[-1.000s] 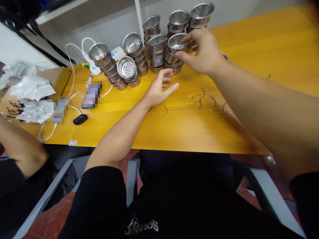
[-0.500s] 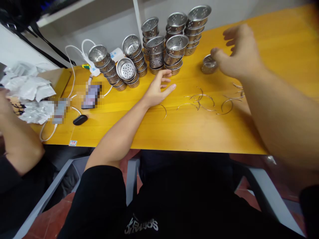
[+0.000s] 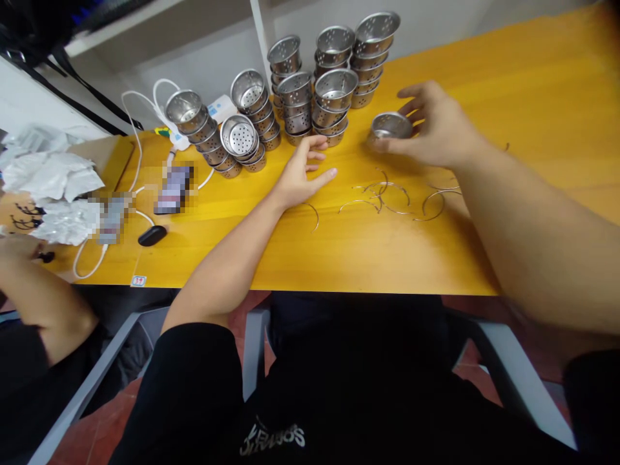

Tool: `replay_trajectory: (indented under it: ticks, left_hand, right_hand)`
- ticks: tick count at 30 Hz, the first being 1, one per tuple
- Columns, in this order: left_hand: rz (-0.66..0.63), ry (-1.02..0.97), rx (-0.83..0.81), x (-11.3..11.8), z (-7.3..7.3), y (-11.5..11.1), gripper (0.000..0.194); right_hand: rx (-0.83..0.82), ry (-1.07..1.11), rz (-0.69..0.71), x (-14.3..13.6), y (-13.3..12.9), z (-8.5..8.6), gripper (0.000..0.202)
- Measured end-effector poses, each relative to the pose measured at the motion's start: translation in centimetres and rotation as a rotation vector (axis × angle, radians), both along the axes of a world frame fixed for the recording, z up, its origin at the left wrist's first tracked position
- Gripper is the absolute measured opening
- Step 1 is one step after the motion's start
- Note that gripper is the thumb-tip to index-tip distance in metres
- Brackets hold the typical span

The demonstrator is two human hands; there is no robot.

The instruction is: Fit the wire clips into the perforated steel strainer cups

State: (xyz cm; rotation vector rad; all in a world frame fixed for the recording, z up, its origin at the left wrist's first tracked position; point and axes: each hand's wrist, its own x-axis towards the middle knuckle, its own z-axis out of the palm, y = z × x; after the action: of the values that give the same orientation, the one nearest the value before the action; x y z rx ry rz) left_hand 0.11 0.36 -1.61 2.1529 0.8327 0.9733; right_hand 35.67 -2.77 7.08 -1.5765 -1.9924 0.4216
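My right hand [image 3: 431, 126] has its thumb and fingers around the sides of a single perforated metal strainer basket [image 3: 391, 123], just above or on the table. The thumb is at the near side, and the fingers reach behind the rim. My left hand [image 3: 300, 171] rests on the table with its fingers apart and nothing in it. It lies just in front of a stack of strainer baskets [image 3: 334, 97]. Thin curved wire handles [image 3: 387, 194] lie loose between my hands, several of them overlapping. One more curved wire [image 3: 317, 218] lies beside my left wrist.
More basket stacks [image 3: 372, 58] stand along the wall, with one leaning stack [image 3: 239, 139] at the left. A phone [image 3: 174, 189], white cables, a black oval device [image 3: 152, 236] and plastic bags [image 3: 53, 168] lie to the left. Another person's arm [image 3: 48, 290] is at the left edge.
My right hand has come down and left from above the table and closed around the single basket, which has shifted and turned slightly. My left hand stays in place.
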Motion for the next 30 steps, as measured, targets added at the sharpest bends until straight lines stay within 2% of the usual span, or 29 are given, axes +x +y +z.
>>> replay_trajectory:
  ticks: [5,8,10,12,14,15,17,20,26,30]
  left_hand:
    - [-0.058,0.060,0.043,0.9,0.6,-1.2,0.114]
    - [-0.103,0.075,0.098,1.3,0.8,-1.5,0.123]
    - [-0.123,0.076,0.120,1.2,0.7,-1.3,0.126]
    - [-0.100,0.079,0.125,0.9,0.5,-0.7,0.127]
    - [-0.037,0.063,0.124,0.5,0.3,-0.1,0.124]
    - [-0.004,0.048,0.120,0.3,0.1,0.2,0.121]
    - [0.043,0.021,0.100,0.1,0.1,0.4,0.114]
    - [0.072,0.017,0.061,0.1,0.5,0.1,0.104]
    - [0.062,0.015,0.054,0.2,1.7,-1.0,0.099]
    - [0.064,0.047,0.060,-0.1,1.7,-0.8,0.100]
  right_hand:
    - [-0.015,0.118,0.233,-4.7,-4.2,1.9,0.103]
    - [-0.042,0.169,0.325,-7.3,-6.0,2.4,0.106]
    - [-0.053,0.195,0.360,-8.1,-6.5,2.7,0.107]
    - [-0.057,0.232,0.384,-7.4,-6.2,3.1,0.103]
    - [-0.057,0.207,0.394,-5.5,-5.5,3.7,0.086]
    - [-0.048,0.151,0.386,-4.2,-5.0,4.0,0.075]
    - [-0.155,-0.096,0.449,-1.5,-4.0,4.3,0.056]
    - [-0.287,-0.300,0.523,1.1,-3.0,4.2,0.047]
    - [-0.205,-0.356,0.593,0.7,-2.5,3.3,0.019]
    - [-0.179,-0.413,0.588,-0.2,-2.7,3.2,0.012]
